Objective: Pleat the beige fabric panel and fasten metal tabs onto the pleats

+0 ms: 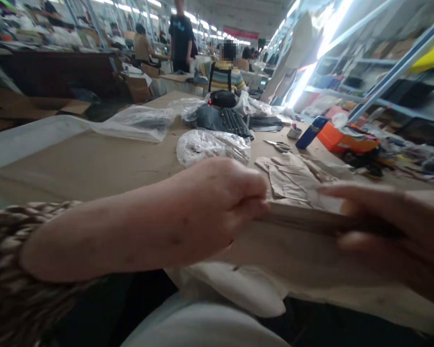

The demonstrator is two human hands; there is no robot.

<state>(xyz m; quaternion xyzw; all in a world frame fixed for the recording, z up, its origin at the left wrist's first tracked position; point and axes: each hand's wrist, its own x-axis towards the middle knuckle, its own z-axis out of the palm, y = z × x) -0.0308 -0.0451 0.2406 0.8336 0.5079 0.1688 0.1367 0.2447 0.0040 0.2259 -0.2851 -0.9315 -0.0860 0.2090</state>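
A length of beige fabric (296,250) hangs over the near table edge, its upper edge stretched between my two hands. My left hand (235,197) is closed in a fist-like pinch on the left end of that edge. At the right, my right hand (386,226) is blurred; its fingers lie above and below the fabric edge, which runs between them. Just beyond the hands, a folded, creased beige garment piece (292,178) lies on the table. A clear plastic bag (210,147) rests behind my left hand.
Scissors (280,146), a roll of tape (294,131), a blue box (311,132) and an orange box (343,137) lie at the right of the brown table (75,164). Dark garments (220,118) are piled farther back. Several people sit or stand beyond, one in a striped top (222,74).
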